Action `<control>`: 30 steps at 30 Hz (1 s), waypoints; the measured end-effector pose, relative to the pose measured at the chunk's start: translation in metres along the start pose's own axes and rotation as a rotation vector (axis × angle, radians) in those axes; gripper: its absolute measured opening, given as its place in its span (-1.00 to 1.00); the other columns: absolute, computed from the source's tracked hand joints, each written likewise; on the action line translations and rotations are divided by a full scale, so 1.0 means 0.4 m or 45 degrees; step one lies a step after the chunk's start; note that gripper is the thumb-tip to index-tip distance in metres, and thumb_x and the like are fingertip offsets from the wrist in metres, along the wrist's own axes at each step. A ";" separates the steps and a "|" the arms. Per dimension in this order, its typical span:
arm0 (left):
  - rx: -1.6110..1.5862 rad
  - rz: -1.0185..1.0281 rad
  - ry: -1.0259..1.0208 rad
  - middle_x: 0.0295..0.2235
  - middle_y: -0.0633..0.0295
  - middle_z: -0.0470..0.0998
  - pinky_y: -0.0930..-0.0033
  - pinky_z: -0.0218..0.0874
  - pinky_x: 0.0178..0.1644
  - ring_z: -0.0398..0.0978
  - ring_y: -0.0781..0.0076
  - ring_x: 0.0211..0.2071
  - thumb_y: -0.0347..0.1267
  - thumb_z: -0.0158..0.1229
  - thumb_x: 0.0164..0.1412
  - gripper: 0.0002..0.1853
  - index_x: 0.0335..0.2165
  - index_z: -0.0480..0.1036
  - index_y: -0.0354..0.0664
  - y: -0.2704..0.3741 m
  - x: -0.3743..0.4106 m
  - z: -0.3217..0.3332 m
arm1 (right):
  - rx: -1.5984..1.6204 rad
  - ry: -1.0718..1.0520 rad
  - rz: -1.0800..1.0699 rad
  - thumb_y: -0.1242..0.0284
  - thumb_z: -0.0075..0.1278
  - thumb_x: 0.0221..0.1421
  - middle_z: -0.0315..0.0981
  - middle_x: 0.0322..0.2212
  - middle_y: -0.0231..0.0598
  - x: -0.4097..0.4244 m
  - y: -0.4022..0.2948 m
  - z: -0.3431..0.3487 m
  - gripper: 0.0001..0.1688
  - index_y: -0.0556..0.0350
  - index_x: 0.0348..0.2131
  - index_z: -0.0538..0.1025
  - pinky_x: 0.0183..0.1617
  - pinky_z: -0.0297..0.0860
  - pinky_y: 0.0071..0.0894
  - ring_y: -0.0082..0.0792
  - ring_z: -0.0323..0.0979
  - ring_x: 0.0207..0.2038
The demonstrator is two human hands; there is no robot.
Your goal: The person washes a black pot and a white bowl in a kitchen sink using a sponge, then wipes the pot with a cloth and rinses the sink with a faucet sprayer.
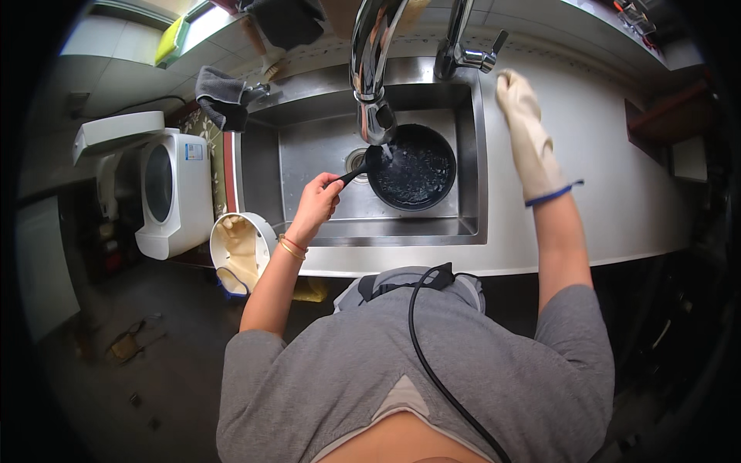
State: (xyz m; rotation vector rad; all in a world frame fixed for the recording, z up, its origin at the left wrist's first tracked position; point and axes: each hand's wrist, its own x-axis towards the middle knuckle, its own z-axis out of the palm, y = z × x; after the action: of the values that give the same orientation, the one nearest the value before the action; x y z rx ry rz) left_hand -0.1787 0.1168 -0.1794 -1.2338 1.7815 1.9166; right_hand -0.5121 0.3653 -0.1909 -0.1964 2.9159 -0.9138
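Observation:
My bare left hand [319, 199] grips the black handle of a dark frying pan [412, 168], which sits in the right part of a stainless steel sink [324, 144]. Water runs from the chrome faucet [376, 116] into the pan, and its surface is rippled. My right hand [520, 98], in a cream rubber glove with a blue cuff edge, is raised near the lever of a second chrome tap [479, 59]; its fingers are curled, and no held thing shows. Whether it touches the lever is unclear. The sink drain [356, 162] lies under the pan's handle.
Left of the sink, a white round container [265, 228] holds another cream glove [240, 249] with a blue cuff. Beyond it stands a white appliance [197, 202]. A grey cloth [220, 95] hangs at the sink's back left corner, near a brush [269, 63]. A pale counter [602, 191] extends right.

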 end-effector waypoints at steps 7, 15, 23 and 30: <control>-0.158 -0.060 -0.010 -0.68 0.50 0.22 0.62 -0.20 -0.68 0.03 0.78 -0.72 -0.30 0.06 0.26 -0.85 -0.25 0.36 -0.10 0.025 -0.128 0.012 | -0.262 -0.406 -0.073 0.45 -0.21 0.02 0.44 -0.04 -0.09 0.266 -0.083 -0.034 -0.48 -0.09 0.01 0.46 0.04 0.33 -0.30 -0.07 0.42 -0.01; -0.622 -0.198 -0.257 -0.70 0.40 0.27 0.55 -0.13 -0.69 0.08 0.65 -0.74 -0.28 0.07 0.25 -0.81 -0.29 0.36 -0.18 -0.010 -0.117 0.049 | 0.360 -0.068 -0.235 0.28 -0.08 0.12 0.50 -0.12 -0.03 -0.084 0.063 -0.005 -0.58 0.08 -0.09 0.53 0.04 0.38 -0.34 -0.06 0.50 -0.10; 0.399 0.276 0.387 -0.58 -0.12 0.49 0.10 0.28 -0.38 0.49 -0.08 -0.49 -0.31 0.07 0.20 -0.71 -0.35 0.39 -0.42 -0.091 -0.059 0.170 | 0.509 -0.755 -0.102 0.26 -0.16 0.23 0.59 -0.25 -0.22 -0.412 0.126 0.034 -0.63 0.07 -0.18 0.57 -0.06 0.37 -0.49 -0.36 0.53 -0.18; 0.827 0.602 0.709 -0.66 0.20 0.42 0.32 0.21 -0.50 0.35 0.39 -0.63 -0.28 0.07 0.24 -0.69 -0.36 0.46 -0.41 -0.222 0.001 0.103 | 0.566 -0.893 0.030 0.25 -0.15 0.23 0.59 -0.32 -0.38 -0.549 0.136 0.051 -0.64 0.02 -0.17 0.57 -0.18 0.36 -0.57 -0.54 0.47 -0.33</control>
State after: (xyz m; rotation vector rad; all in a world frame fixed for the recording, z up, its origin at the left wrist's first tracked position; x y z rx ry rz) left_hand -0.1353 0.1737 -0.2461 -1.2250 2.8768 1.0036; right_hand -0.2981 0.4302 -0.2306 -0.3602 2.0280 -1.1654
